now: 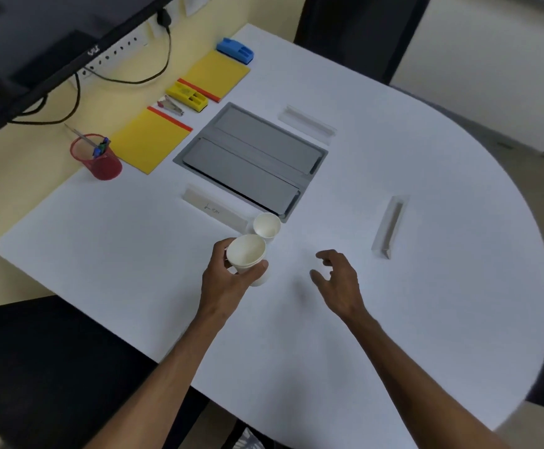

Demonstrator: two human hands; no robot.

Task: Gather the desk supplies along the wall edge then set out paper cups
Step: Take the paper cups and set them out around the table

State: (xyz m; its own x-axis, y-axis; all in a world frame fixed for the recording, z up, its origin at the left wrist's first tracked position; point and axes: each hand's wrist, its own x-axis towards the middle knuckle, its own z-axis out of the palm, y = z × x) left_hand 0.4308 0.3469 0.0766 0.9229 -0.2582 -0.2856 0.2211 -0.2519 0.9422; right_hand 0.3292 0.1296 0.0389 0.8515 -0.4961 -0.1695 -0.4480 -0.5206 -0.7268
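A nested stack of white paper cups point(246, 254) is gripped by the curled left hand point(223, 280), beside a single white paper cup point(266, 224) stood on the white table point(118, 254). The right hand point(338, 280) is empty, fingers loosely spread; one cup should be peeled off with the stack steadied.

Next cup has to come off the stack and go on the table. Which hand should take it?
Right. The right hand is open, empty and close beside the cup stack, while the left hand grips that stack.
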